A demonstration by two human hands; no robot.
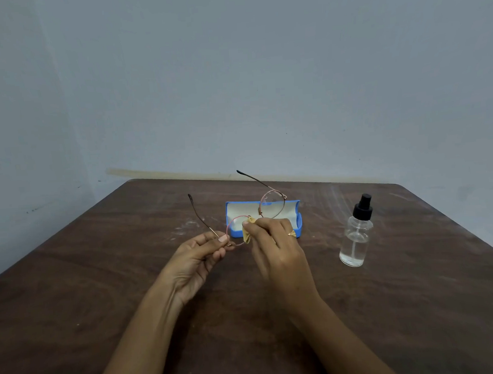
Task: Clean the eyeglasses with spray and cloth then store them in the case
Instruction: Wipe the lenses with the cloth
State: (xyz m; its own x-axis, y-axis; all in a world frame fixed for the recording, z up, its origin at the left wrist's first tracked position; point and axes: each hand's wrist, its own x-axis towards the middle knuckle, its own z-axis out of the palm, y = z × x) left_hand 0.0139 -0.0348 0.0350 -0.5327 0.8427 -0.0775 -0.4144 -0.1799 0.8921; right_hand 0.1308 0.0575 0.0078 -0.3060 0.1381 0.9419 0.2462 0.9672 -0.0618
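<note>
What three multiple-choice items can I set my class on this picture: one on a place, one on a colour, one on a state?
1. The spray bottle stands: A. right of the case; B. left of it; C. inside it.
2. The case is: A. red; B. blue; C. black.
3. The right hand: A. is empty; B. grips the bottle; C. pinches the cloth.
Answers: A, it stands beyond the case's right end; B, its shell is blue; C, yellow cloth shows at its fingertips, against the eyeglasses.
</note>
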